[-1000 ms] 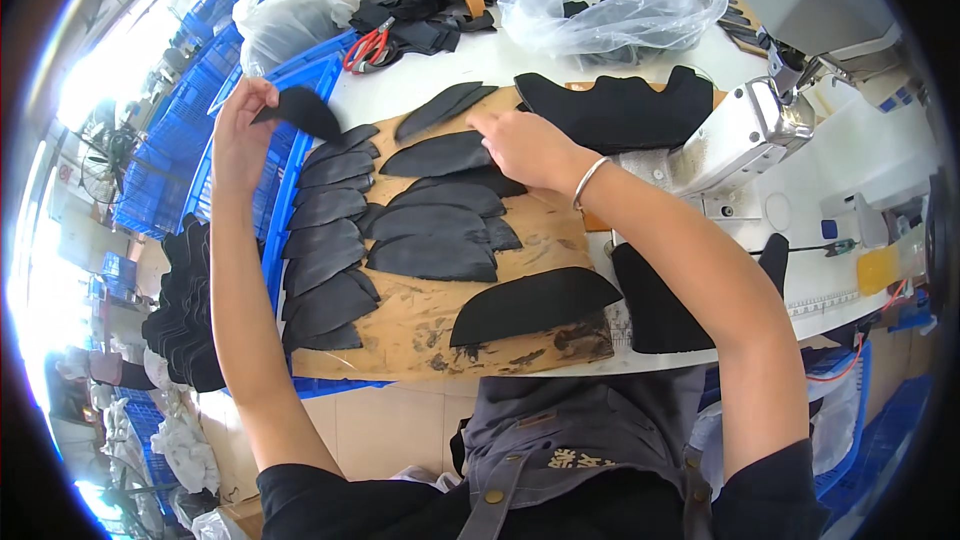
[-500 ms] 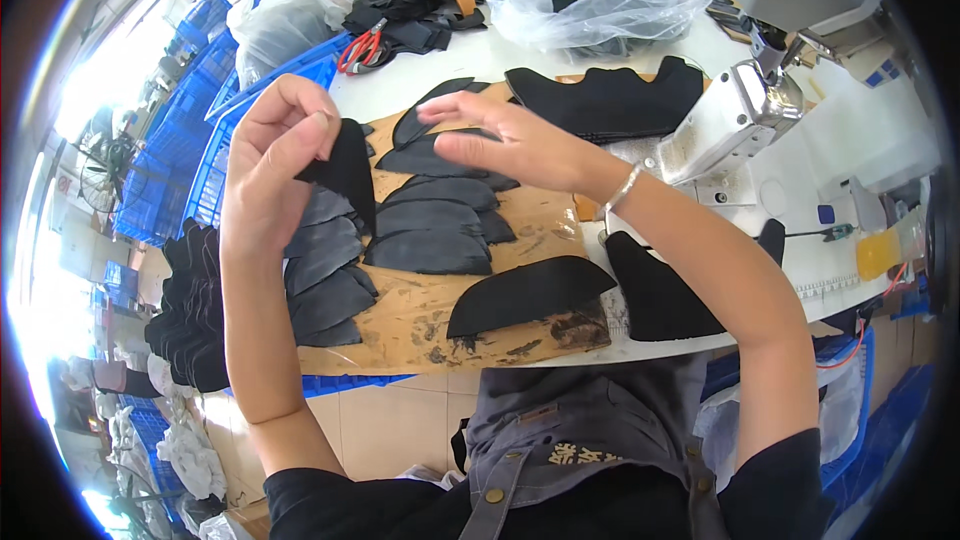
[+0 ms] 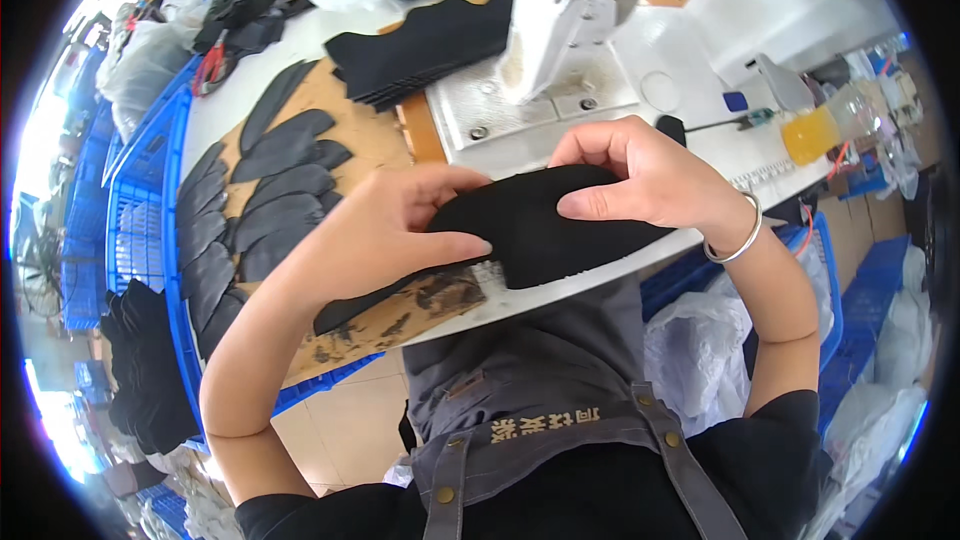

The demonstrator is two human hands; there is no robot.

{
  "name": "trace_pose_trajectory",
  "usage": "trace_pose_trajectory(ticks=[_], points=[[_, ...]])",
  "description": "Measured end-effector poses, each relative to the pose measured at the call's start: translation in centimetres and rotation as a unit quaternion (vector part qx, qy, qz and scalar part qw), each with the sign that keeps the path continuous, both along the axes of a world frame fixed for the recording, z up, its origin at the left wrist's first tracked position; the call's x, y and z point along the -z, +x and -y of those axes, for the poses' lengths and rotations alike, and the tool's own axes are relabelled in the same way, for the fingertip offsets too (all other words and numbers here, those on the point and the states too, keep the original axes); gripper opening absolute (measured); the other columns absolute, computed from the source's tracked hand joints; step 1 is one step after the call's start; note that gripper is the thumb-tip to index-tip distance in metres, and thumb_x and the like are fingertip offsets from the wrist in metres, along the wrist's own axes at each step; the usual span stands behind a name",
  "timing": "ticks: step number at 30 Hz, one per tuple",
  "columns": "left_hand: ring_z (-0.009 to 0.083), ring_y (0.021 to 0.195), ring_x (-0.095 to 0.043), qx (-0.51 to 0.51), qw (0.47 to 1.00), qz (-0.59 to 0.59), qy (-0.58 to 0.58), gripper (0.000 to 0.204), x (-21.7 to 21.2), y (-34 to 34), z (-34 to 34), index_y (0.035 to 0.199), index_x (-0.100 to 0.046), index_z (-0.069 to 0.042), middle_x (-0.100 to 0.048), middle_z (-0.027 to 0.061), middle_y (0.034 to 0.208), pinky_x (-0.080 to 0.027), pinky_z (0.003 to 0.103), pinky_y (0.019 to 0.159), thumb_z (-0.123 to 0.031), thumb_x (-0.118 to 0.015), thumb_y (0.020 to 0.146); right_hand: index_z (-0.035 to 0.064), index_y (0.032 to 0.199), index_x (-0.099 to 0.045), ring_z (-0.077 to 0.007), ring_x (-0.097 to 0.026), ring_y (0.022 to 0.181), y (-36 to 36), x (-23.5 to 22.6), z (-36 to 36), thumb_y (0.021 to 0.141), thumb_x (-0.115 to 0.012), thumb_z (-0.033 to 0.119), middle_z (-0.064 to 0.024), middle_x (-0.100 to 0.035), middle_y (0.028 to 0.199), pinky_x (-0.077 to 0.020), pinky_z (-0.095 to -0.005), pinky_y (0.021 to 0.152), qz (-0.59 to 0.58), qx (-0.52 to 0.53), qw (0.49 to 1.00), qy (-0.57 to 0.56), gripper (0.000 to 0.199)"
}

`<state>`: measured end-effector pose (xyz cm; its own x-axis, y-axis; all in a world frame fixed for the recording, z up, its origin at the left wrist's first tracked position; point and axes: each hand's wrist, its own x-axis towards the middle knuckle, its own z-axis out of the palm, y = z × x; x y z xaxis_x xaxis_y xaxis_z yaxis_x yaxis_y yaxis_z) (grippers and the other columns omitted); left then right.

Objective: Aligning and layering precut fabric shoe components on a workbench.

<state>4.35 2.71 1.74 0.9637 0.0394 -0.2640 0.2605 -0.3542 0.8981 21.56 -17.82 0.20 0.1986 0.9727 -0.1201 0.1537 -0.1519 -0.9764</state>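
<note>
A black curved fabric piece (image 3: 520,202) is between my two hands, in front of the sewing machine (image 3: 560,30). My left hand (image 3: 395,225) is closed on its left end, thumb in front and fingers partly hidden behind. Toward the right, my right hand (image 3: 645,180) pinches the piece, thumb on its face and fingers at the upper edge. More black fabric lies under and below it, its outline partly covered. Beneath my left hand, another black piece (image 3: 350,312) rests on the brown board (image 3: 430,310).
Overlapping dark grey curved pieces (image 3: 275,190) cover the board's left part. A stack of black wavy-edged pieces (image 3: 430,50) lies behind. Blue crates (image 3: 150,190) stand at the left, with red-handled scissors (image 3: 210,68) beyond. A bottle with yellow liquid (image 3: 810,135) is at the right.
Both hands have come down and to the right, from above the board to the machine's front. My right hand, apart from the fabric before, now grips the black piece too. The view has shifted right.
</note>
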Motion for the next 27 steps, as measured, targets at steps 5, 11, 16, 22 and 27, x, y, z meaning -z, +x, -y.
trace_pose_trajectory(ticks=[5, 11, 16, 22, 27], points=[[-0.0009, 0.063, -0.045, 0.058, 0.996, -0.068, 0.018, 0.015, 2.7, 3.4, 3.7, 0.090, -0.062, 0.002, -0.055, -0.0073, 0.073, -0.038, 0.018, 0.054, -0.011, -0.068, 0.088, -0.0047, 0.101, -0.058, -0.0072, -0.060, 0.072, 1.1, 1.0, 3.8, 0.084, -0.071, 0.017, -0.0031, -0.061, 0.083, -0.0540, -0.0243, 0.056, -0.016, 0.077, 0.990, -0.114, 0.030], [0.0085, 0.052, -0.038, 0.070, 0.990, -0.006, 0.118, 0.031, 2.8, 4.5, 8.2, 0.076, -0.056, 0.003, -0.046, 0.0053, 0.056, -0.034, 0.029, 0.048, -0.022, -0.072, 0.082, -0.0025, 0.096, -0.060, -0.0117, -0.059, 0.057, 1.7, 1.8, 6.6, 0.079, -0.074, 0.014, -0.0073, -0.063, 0.079, -0.0491, -0.0252, 0.055, 0.065, 0.075, 0.982, -0.162, 0.028], [0.0156, 0.048, -0.036, 0.003, 0.971, 0.049, 0.232, 0.035, 4.9, 4.2, 9.6, 0.073, -0.053, 0.003, -0.046, 0.0100, 0.053, -0.034, 0.032, 0.047, -0.024, -0.074, 0.081, 0.0001, 0.095, -0.061, -0.0136, -0.060, 0.076, 1.2, 3.7, 7.4, 0.071, -0.079, 0.010, -0.0060, -0.064, 0.082, -0.0476, -0.0265, 0.072, 0.210, 0.085, 0.972, -0.060, 0.032], [0.0340, 0.055, -0.058, -0.060, 0.974, 0.011, 0.218, 0.036, 5.0, 4.2, 10.3, 0.081, -0.060, 0.001, -0.057, 0.0159, 0.058, -0.045, 0.039, 0.054, -0.033, -0.072, 0.081, 0.0013, 0.100, -0.062, -0.0199, -0.064, 0.088, 1.0, 4.6, 7.6, 0.070, -0.079, 0.010, -0.0090, -0.066, 0.094, -0.0486, -0.0289, 0.080, 0.237, 0.106, 0.966, -0.014, 0.036], [0.0318, 0.053, -0.057, -0.068, 0.967, 0.018, 0.245, 0.040, 5.6, 3.9, 10.6, 0.079, -0.059, 0.000, -0.055, 0.0139, 0.056, -0.044, 0.038, 0.052, -0.035, -0.077, 0.076, 0.0017, 0.102, -0.061, -0.0241, -0.064, 0.091, 1.0, 4.8, 7.8, 0.069, -0.079, 0.009, -0.0095, -0.066, 0.097, -0.0488, -0.0304, 0.083, 0.242, 0.101, 0.965, 0.007, 0.038]])
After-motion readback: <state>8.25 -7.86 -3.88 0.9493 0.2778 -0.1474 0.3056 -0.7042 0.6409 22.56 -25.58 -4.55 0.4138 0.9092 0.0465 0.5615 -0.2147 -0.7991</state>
